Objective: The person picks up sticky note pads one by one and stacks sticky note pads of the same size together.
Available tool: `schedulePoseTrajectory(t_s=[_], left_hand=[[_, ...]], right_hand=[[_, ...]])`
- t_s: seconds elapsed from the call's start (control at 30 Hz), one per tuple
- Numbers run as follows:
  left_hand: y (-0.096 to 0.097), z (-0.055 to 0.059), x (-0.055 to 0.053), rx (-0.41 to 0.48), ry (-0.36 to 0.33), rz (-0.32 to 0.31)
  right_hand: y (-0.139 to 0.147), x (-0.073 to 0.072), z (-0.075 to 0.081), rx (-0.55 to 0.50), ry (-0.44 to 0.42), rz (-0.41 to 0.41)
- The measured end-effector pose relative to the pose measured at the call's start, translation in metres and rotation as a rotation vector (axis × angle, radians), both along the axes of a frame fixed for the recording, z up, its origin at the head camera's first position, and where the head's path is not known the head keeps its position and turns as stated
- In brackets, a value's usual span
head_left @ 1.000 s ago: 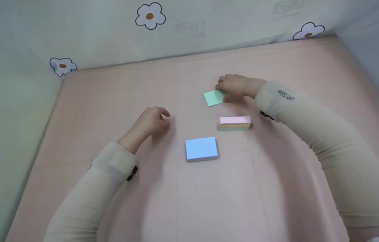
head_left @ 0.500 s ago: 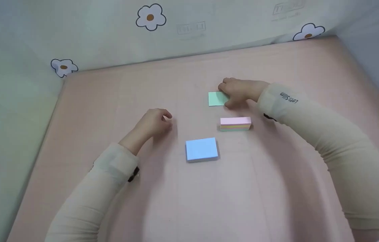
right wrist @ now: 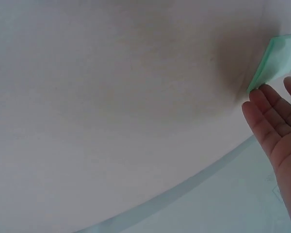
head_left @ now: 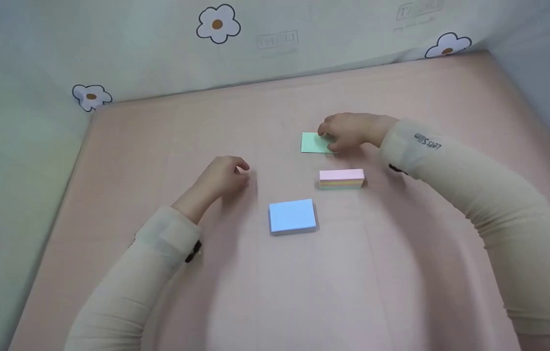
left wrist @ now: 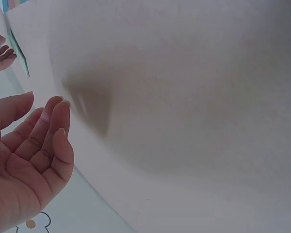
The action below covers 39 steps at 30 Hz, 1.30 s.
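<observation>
A thin mint-green pad of square paper (head_left: 312, 143) lies flat toward the back of the pink surface. My right hand (head_left: 350, 130) is over its right side, covering part of it in the head view. In the right wrist view, the fingers (right wrist: 269, 114) are fairly straight, their tips right at the edge of the green pad (right wrist: 276, 63). My left hand (head_left: 223, 176) hovers left of the paper blocks, holding nothing. Its fingers (left wrist: 41, 141) hang loosely curled in the left wrist view.
Nearer the front lies a blue paper block (head_left: 292, 216). Behind it and slightly right is a narrow stack of pink, yellow and green paper (head_left: 341, 179). A pale curtain (head_left: 158, 53) with flower prints borders the back of the pink surface (head_left: 313, 292).
The green pad has turned from slanted to nearly square with the view and shifted slightly right. My right hand has drawn back a little to the right, its fingers loosening. My left hand barely moved.
</observation>
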<state>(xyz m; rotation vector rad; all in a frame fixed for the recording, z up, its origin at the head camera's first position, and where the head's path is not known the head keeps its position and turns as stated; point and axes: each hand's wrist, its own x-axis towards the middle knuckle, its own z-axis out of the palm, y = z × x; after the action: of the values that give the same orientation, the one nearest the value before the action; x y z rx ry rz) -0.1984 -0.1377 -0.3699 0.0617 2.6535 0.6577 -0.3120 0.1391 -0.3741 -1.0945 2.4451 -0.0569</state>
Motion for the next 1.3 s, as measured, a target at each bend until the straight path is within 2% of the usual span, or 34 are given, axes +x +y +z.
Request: schedulePoseTrajectory(t_s=[0.1,0.23,0.6,0.7,0.9,1.1,1.3], left_hand=[[0.0,0.0,-0.001,-0.006,0.006,-0.002],[0.0,-0.001,-0.001,-0.012,0.001,-0.005],[0.001,-0.002,0.0,-0.012,0.005,-0.013],[0.001,-0.003,0.0,-0.015,0.0,-0.007],[0.002,-0.004,0.0,-0.022,-0.006,0.0],[0.001,-0.005,0.002,-0.023,-0.008,-0.003],[0.0,-0.005,0.002,-0.03,-0.001,-0.029]], right_hand=[[-0.001,0.003,-0.003,-0.001,0.028,-0.002],[-0.004,0.004,-0.006,-0.004,0.039,-0.048],[-0.009,0.002,-0.006,-0.083,-0.057,-0.178],[-0.011,0.004,-0.006,-0.043,-0.033,-0.174],[-0.012,0.011,-0.002,0.106,0.033,-0.172],[-0.018,0.017,0.001,0.179,0.0,-0.227],[-0.019,0.019,-0.002,0.217,0.003,-0.219]])
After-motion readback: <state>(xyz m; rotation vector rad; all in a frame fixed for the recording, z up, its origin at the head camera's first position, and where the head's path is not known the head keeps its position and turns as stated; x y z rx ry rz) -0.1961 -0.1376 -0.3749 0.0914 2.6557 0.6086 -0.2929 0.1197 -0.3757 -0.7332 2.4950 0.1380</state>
